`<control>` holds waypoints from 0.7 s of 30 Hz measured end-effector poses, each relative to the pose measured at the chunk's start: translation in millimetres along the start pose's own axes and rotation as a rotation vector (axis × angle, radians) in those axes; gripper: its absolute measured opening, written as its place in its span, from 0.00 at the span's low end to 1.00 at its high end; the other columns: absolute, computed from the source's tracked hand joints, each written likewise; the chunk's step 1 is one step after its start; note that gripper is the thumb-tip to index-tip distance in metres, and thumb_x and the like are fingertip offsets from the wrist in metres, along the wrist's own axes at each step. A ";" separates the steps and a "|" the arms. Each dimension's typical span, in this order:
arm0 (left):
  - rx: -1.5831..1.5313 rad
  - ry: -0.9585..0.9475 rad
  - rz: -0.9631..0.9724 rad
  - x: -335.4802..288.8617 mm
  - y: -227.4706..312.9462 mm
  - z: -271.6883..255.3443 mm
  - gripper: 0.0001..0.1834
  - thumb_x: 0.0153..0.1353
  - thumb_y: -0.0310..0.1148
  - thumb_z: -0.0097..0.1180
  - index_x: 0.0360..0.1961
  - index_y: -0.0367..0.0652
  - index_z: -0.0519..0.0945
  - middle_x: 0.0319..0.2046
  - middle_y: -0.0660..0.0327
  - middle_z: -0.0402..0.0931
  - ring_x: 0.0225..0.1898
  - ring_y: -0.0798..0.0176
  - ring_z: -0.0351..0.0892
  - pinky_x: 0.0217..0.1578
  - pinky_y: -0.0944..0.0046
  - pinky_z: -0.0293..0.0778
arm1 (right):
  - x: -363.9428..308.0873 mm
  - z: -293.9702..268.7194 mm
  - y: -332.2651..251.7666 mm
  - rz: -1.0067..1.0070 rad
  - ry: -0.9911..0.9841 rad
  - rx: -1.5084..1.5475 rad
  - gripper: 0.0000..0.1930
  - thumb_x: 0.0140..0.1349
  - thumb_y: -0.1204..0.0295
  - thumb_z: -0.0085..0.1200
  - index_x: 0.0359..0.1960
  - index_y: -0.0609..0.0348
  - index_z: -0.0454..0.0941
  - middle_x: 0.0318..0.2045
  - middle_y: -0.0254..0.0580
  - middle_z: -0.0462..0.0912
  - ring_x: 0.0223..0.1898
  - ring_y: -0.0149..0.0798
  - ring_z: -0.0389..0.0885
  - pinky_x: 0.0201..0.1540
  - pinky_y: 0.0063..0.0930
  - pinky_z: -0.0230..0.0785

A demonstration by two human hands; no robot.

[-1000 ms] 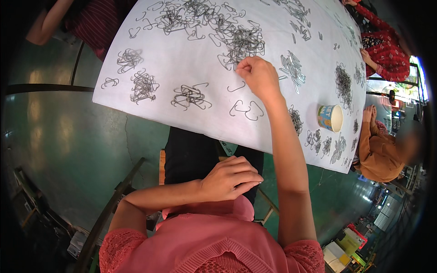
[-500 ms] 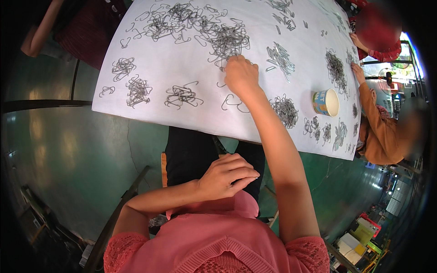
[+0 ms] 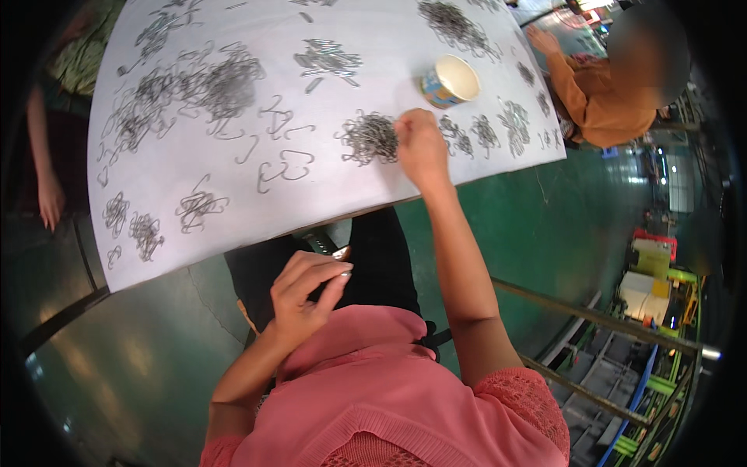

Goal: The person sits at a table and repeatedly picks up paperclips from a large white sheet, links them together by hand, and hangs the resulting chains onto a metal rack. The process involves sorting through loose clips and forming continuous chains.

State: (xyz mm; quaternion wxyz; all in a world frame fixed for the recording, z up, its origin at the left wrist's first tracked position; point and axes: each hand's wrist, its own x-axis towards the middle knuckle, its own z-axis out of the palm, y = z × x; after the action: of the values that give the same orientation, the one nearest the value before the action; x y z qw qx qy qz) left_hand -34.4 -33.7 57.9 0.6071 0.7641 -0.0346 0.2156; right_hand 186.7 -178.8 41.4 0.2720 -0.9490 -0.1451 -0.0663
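Note:
My right hand (image 3: 424, 152) reaches over the white-covered table (image 3: 303, 206). Its fingers are closed at the right edge of a dense pile of bent wire hooks (image 3: 369, 138), and whatever they pinch is hidden. Above my lap, my left hand (image 3: 305, 296) is closed with thumb and fingertips together; a tiny pale spot shows at the tips, too small to name. Left of the pile lie several loose wire hooks (image 3: 284, 167). Just beyond my right hand stands a paper cup (image 3: 450, 82), and to its right small heaps of wire pieces (image 3: 486, 131) line the table's near side.
A large tangle of wire hooks (image 3: 229, 82) spreads over the table's left half, with smaller heaps (image 3: 201, 206) near the front. Short metal pieces (image 3: 328, 58) lie farther back. A person in a brown sleeve (image 3: 607, 97) sits at the right; another person's arm (image 3: 47, 179) hangs at the left.
My right hand has moved from the large tangle to the dense pile nearer the cup. My left hand has its fingertips raised and pinched. The whole view has swung to the right.

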 end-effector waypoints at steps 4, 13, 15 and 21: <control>0.001 -0.029 0.002 0.9 -3.0 3.4 0.10 0.47 0.16 0.60 0.32 0.36 0.80 0.29 0.56 0.78 0.30 0.60 0.76 0.32 0.66 0.71 | -2.4 -40.3 107.8 0.228 0.052 -0.162 0.06 0.59 0.69 0.51 0.34 0.57 0.74 0.37 0.50 0.76 0.40 0.55 0.76 0.42 0.46 0.68; 0.043 -0.004 -0.015 0.8 -2.2 2.1 0.09 0.48 0.17 0.60 0.32 0.36 0.81 0.29 0.56 0.78 0.31 0.61 0.76 0.33 0.66 0.72 | 4.0 -45.2 112.5 0.146 0.092 -0.131 0.07 0.57 0.69 0.57 0.36 0.55 0.77 0.33 0.44 0.77 0.34 0.45 0.77 0.38 0.38 0.70; 0.047 0.009 -0.008 -0.2 -1.7 0.7 0.09 0.47 0.17 0.61 0.32 0.37 0.81 0.29 0.57 0.78 0.31 0.60 0.76 0.33 0.66 0.72 | 11.7 -24.4 70.5 0.022 0.055 0.071 0.06 0.57 0.71 0.57 0.36 0.56 0.76 0.33 0.44 0.77 0.33 0.46 0.78 0.36 0.37 0.70; 0.021 0.049 0.001 -1.1 -5.1 1.6 0.09 0.47 0.18 0.61 0.32 0.37 0.81 0.29 0.58 0.79 0.30 0.60 0.77 0.32 0.66 0.72 | 25.9 51.2 -67.1 -0.375 -0.287 0.398 0.05 0.55 0.74 0.57 0.34 0.54 0.77 0.33 0.40 0.77 0.34 0.44 0.79 0.37 0.36 0.71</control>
State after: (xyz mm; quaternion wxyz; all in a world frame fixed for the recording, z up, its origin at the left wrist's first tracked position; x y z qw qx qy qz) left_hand -33.4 -34.2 52.6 0.5997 0.7648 -0.0178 0.2348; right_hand 192.9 -90.9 36.9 0.4122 -0.8334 -0.3648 0.0490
